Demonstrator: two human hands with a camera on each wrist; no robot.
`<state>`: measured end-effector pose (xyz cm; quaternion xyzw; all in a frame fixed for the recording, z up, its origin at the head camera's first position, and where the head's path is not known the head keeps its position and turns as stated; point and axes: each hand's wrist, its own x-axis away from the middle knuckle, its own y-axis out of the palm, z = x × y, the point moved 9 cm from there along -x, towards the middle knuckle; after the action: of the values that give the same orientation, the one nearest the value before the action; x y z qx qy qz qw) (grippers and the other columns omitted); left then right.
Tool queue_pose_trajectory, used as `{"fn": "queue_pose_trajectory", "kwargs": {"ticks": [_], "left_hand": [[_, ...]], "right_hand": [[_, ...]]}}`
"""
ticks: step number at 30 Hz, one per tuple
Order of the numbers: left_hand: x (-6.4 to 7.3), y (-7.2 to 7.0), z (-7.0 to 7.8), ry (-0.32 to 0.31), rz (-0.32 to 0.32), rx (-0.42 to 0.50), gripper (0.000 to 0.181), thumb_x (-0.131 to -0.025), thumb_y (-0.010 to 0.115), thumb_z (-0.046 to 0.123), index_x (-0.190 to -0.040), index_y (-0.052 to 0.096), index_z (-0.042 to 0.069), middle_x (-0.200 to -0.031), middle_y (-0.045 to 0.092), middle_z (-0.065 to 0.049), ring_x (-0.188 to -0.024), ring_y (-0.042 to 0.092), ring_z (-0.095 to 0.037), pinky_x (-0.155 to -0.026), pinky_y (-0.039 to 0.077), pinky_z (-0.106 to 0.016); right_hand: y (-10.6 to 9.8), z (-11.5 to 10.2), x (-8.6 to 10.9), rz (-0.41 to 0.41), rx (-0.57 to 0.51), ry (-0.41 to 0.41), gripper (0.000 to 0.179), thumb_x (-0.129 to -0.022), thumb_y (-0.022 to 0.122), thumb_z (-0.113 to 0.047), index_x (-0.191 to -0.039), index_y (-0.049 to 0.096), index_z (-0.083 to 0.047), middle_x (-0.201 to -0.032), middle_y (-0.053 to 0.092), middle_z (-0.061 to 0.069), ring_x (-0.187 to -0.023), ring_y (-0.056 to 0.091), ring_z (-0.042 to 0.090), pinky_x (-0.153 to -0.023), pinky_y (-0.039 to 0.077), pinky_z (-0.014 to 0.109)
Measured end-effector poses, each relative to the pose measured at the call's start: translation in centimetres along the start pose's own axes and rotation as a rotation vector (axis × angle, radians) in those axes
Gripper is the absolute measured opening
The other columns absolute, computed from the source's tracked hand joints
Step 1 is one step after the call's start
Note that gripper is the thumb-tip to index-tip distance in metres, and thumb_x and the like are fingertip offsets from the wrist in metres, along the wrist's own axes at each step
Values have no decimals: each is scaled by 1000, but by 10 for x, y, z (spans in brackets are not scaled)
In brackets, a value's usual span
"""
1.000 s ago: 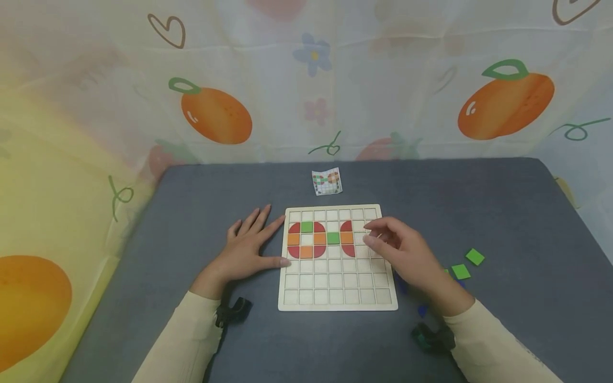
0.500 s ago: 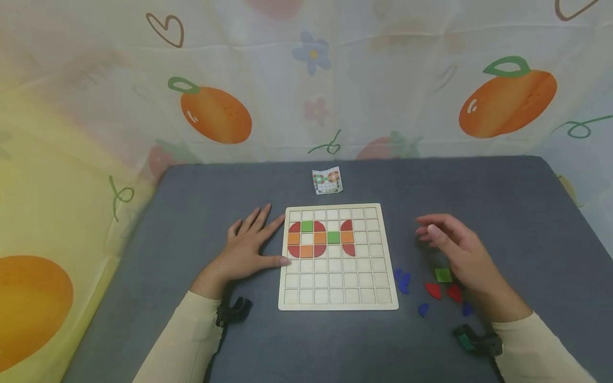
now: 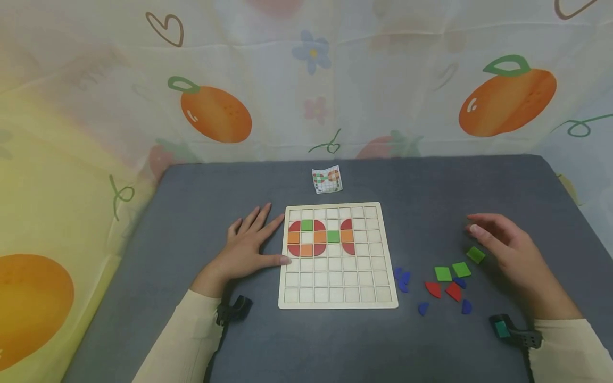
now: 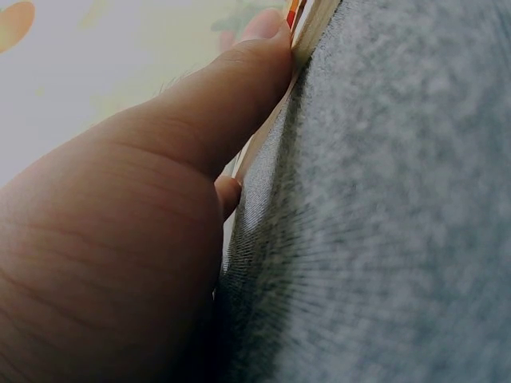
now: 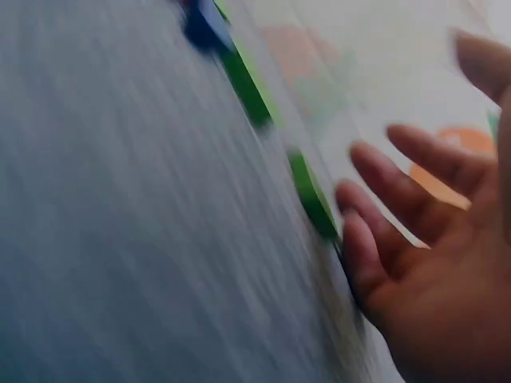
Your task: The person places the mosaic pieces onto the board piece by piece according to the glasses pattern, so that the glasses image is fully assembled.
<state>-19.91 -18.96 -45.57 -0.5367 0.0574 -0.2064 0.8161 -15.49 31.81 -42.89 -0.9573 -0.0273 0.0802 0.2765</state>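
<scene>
A pale wooden grid board (image 3: 339,307) lies mid-table, with red quarter pieces, orange squares and green squares set in its upper cells. My left hand (image 3: 249,247) rests flat at the board's left edge, fingers spread, the thumb touching its rim; the left wrist view shows that thumb (image 4: 231,88) against the edge. Off to the right, my right hand (image 3: 514,255) hovers above the table with loosely bent fingers and holds nothing. Nearest to it is a green square (image 3: 476,255), also seen as a green tile (image 5: 311,195) beside the fingers in the blurred right wrist view.
Between board and right hand lie more green squares (image 3: 442,274), red quarter pieces (image 3: 433,290) and several blue pieces (image 3: 404,281). A small printed pattern card (image 3: 327,180) lies behind the board. A patterned cloth (image 3: 383,80) hangs along the table's far edge.
My right hand has moved from over the board's right side out to the right, past the loose pieces, uncovering them. My left hand and the board stay put.
</scene>
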Motion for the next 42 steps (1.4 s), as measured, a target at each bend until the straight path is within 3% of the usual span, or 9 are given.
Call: {"fn": "queue_pose_trajectory", "kwargs": {"ticks": [5,8,14,22,27,36,42], "left_hand": [[1,1,-1,-1,-5,-5,112,-87,79,73,-174,28,25,-182,2,-8,-166,-2,-36,-122,-1,-70],[1,0,-1,-6,-5,-6,112,-87,78,74,-174,28,25,-182,3,-8,-166,-2,-36,-122,-1,-70],[1,0,-1,-5,-5,-3,111,-87,79,73,-174,29,25,-182,4,-8,-166,-1,-36,-122,0,-70],[0,2,0,-6,-17,-12,112,-86,78,75,-174,28,26,-182,1,-6,-166,-3,-34,-123,-1,-68],[-1,2,0,-4,-15,-16,112,-86,78,74,-174,28,26,-182,1,-6,-166,-3,-34,-123,-2,-68],[-1,2,0,-4,-14,-21,112,-87,78,75,-174,27,27,-182,1,-5,-166,-3,-33,-123,-1,-68],[-1,1,0,3,-3,-25,112,-86,78,74,-174,28,26,-182,3,-7,-166,-2,-35,-123,-1,-69]], "right_hand": [[-3,18,4,-113,95,50,40,-104,77,-12,-141,65,-3,-117,69,-12,-93,61,5,-73,48,19],[-3,23,5,-178,152,71,41,-100,82,-15,-138,69,-6,-117,70,-5,-93,59,7,-74,47,20],[-3,21,5,-237,247,8,32,-97,85,-11,-128,76,-9,-119,62,4,-96,54,4,-78,44,15],[-4,23,5,-250,302,34,35,-97,85,-15,-129,74,-4,-118,62,5,-94,54,1,-76,45,16],[-7,23,6,-227,331,36,25,-98,85,-16,-120,77,-9,-114,63,3,-93,53,1,-75,44,17],[-4,14,8,-195,317,-87,33,-94,86,-8,-126,79,-10,-104,58,0,-85,48,7,-70,40,22],[-3,19,6,-208,320,-14,34,-96,86,-13,-128,76,-8,-107,59,2,-87,51,7,-71,42,22]]}}
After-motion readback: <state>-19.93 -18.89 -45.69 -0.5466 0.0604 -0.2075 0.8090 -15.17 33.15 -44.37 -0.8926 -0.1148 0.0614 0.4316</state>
